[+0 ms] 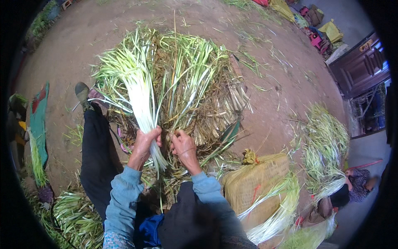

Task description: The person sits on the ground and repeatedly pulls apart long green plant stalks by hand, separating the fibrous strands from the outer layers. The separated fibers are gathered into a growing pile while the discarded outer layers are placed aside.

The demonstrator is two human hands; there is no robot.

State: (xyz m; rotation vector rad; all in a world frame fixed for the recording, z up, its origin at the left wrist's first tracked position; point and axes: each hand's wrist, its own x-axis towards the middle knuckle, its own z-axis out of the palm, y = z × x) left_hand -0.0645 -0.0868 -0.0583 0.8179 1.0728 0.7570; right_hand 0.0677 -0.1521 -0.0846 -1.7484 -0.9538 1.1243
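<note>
A thick bundle of blanched chive-like stalks (138, 96), white at the base and yellow-green at the tips, is gripped near its root end in my left hand (144, 146). The leafy tips fan away from me over a large heap. My right hand (184, 147) is beside it at the heap's near edge, with thumb and fingers pinched together. Thin stalks (185, 113) run down to those fingertips; the exact hold is partly hidden. Brown, withered leaves (214, 115) cover much of the heap, and pale cut-looking stalk ends (238, 98) show at its right side.
A tied yellow woven sack (258, 177) stands close on my right, with a bent bundle of stalks (273, 218) lying on it. Another stalk pile (325, 146) lies farther right, near a seated person (357, 185). More greens (77, 218) lie at lower left. Scraps litter the floor (267, 102).
</note>
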